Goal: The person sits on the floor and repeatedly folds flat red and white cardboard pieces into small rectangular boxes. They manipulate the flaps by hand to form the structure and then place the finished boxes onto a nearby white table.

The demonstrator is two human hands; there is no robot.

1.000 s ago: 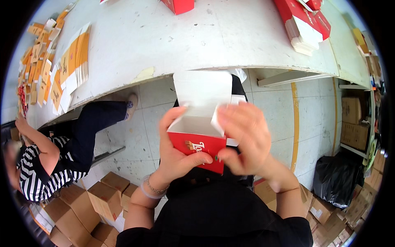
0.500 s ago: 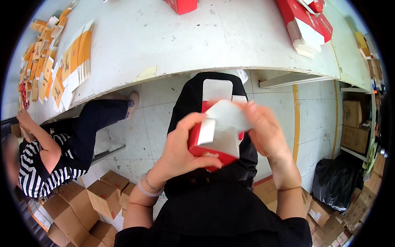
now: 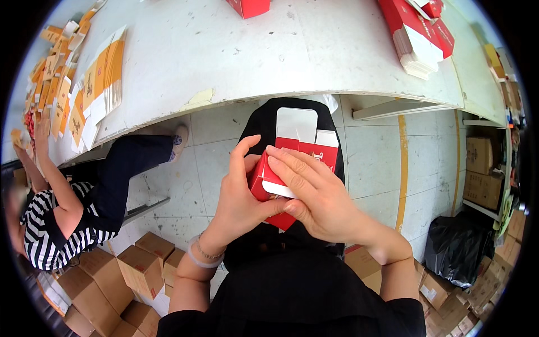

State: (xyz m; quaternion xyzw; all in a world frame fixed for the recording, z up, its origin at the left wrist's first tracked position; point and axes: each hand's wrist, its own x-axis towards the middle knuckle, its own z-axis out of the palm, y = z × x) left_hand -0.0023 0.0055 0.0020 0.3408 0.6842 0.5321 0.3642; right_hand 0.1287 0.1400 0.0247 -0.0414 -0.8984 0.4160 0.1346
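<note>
A small red carton (image 3: 257,181) with a white inner flap is held over my lap. My left hand (image 3: 236,194) grips it from the left side, thumb along the near edge and index finger raised. Across its top lies my right hand (image 3: 314,191), fingers together over the flap and thumb bent at the near edge, hiding much of the carton. Beneath, on my black-clad lap, are flat red cartons (image 3: 328,150) with white end flaps (image 3: 296,124) pointing away from me.
On the white table (image 3: 224,50) ahead sit a red box (image 3: 250,7), a stack of red cartons (image 3: 412,33) and orange cartons (image 3: 106,73). A co-worker in a striped top (image 3: 56,230) sits at the left. Brown boxes (image 3: 140,269) and a black bag (image 3: 457,250) flank me.
The raised white flap has been folded down, and my right hand has moved left onto the carton's top. At the left, the co-worker's hands have risen over the table.
</note>
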